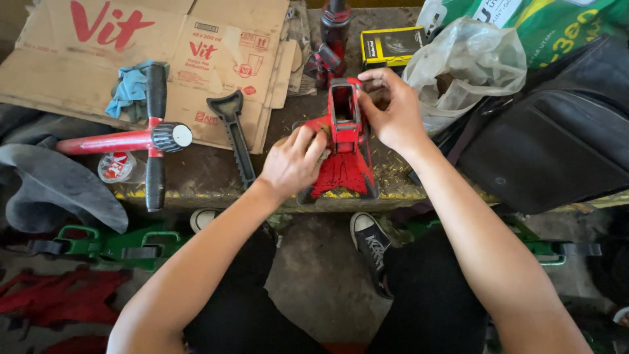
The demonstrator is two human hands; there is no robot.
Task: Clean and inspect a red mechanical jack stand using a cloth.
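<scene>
Red jack stand [344,141], on bench [196,177]: looks heavy, rigid steel; left hand [293,160] presses its flared base, right hand [390,108] pinches the upright column; best held there.

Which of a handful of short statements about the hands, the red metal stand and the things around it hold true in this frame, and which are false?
1. Both hands touch the red metal jack stand. True: the left hand rests on its base and the right hand grips its upper post.
2. The black toothed ratchet bar sits inside the stand. False: it lies apart, to the left, partly on the flattened brown cardboard.
3. A blue rag lies on the cardboard. True.
4. The clear crumpled plastic bag is in the left hand. False: it lies to the right of the right hand, held by neither.
5. The red T-shaped tool with black grips lies left of the stand. True.
</scene>
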